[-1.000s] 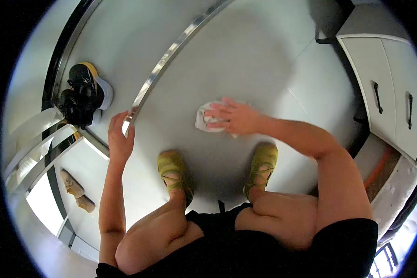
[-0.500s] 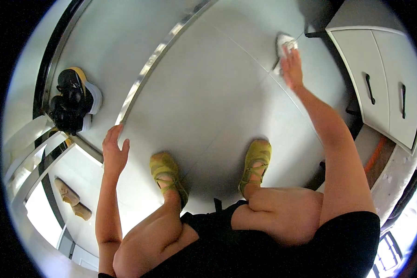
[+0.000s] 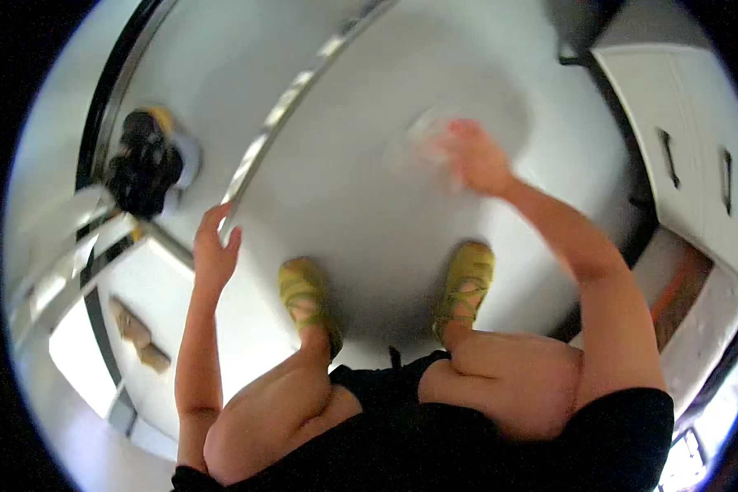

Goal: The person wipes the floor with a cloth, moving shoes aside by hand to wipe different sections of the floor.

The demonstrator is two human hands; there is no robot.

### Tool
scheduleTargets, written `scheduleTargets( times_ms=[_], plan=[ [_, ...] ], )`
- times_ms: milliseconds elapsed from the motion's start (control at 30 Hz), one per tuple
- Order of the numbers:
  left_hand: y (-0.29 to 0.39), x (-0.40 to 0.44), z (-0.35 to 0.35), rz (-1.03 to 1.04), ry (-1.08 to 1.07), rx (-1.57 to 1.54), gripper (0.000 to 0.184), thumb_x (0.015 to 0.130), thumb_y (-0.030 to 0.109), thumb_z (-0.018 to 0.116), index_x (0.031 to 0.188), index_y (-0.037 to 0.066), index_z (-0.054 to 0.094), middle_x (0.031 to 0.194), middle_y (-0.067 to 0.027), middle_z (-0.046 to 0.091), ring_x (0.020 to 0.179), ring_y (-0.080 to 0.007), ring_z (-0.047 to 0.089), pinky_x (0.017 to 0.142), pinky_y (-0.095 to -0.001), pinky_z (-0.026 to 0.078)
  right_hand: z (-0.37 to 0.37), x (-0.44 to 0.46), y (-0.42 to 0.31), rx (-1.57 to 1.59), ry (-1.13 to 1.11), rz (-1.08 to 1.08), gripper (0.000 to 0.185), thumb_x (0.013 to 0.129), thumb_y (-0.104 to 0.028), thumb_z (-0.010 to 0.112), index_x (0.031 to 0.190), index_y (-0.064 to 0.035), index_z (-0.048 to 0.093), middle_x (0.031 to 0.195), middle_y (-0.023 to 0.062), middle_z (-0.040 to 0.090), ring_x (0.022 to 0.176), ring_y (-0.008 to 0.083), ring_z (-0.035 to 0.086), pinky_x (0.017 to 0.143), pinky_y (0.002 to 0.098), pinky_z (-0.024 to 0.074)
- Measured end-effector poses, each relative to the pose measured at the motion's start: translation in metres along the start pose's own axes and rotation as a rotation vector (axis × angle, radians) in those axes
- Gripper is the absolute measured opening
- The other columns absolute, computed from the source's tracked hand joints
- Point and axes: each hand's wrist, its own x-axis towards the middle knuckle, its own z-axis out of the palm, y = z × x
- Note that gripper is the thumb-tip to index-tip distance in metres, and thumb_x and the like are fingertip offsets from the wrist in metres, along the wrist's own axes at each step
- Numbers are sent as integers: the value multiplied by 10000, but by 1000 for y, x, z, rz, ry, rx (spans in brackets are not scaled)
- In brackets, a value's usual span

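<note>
Between strip (image 3: 288, 98) and cabinet (image 3: 690, 102), right hand (image 3: 475, 160) apparently presses cloth (image 3: 429, 133) against floor (image 3: 352, 213).

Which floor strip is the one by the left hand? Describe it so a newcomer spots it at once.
Start with the pale grey floor filling the middle of the view. Across its left part, a narrow metal strip runs from the top edge down to the person's left hand. Its bright silvery shine sets it apart from the black band farther left.

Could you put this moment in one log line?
left hand: open, at metal strip | right hand: motion-blurred, over pale cloth on floor
</note>
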Motion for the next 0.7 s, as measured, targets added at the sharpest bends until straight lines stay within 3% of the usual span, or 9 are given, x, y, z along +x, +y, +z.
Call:
scheduleTargets(
  times_ms=[33,133,200,300,367,400,500,600,700],
  plan=[
    [3,-2,-4,9,6,91,397,797,56,636,1182,6,550,1208,-209,554,1104,-373,541,965,-413,422,-3,2,36,-368,46,-70,493,854,-241,556,1333,-148,484,1425,82,403,1322,278,354,1081,448,287],
    [3,-3,-5,-17,26,88,432,766,83,645,1187,44,558,1187,-191,569,1083,-372,545,940,-419,427,1,25,104,-306,382,355,449,998,-293,352,1420,-140,371,1442,170,359,1345,338,307,1112,473,223],
    [-9,-6,1,-87,16,105,445,775,117,638,1209,85,542,1187,-149,575,1089,-334,550,996,-486,363,9,31,118,-229,464,340,507,994,-311,363,1465,-139,283,1489,189,267,1366,371,254,1129,475,179],
    [-11,-6,6,-142,15,105,443,786,110,617,1219,120,527,1177,-112,585,1090,-307,555,1029,-537,308,22,43,57,-232,407,132,504,989,-279,371,1464,-137,284,1487,190,271,1367,372,252,1122,471,201],
    [-14,-7,7,-167,19,113,435,791,93,600,1218,133,524,1165,-98,593,1089,-296,557,1035,-546,296,4,41,-31,-69,239,-101,556,896,-152,496,1434,-134,355,1484,185,270,1369,361,255,1100,479,251],
    [-16,-5,7,-182,16,130,430,794,81,590,1216,136,526,1159,-94,597,1088,-291,558,1035,-543,297,-1,41,-72,-73,-11,-115,618,813,-201,615,1396,-165,414,1449,148,339,1352,322,294,1101,469,266],
    [-14,2,5,-200,-1,167,406,807,34,539,1205,113,529,1144,-97,608,1085,-292,559,1026,-553,305,24,43,-130,18,-37,-588,587,802,-153,609,1366,-174,450,1470,137,311,1363,323,292,1134,471,220],
    [-10,7,1,-180,-24,178,364,841,12,474,1196,77,528,1184,-116,595,1086,-308,560,1019,-565,312,13,76,-128,105,-133,-790,581,798,-153,605,1359,-181,456,1461,131,331,1371,319,280,1133,479,218],
    [-18,2,3,-207,17,158,358,856,8,441,1195,80,532,1193,-121,595,1092,-305,563,1025,-565,307,-18,116,-102,-102,-100,-350,524,856,-175,543,1371,-177,448,1471,144,317,1379,321,262,1130,451,224]
  ],
)
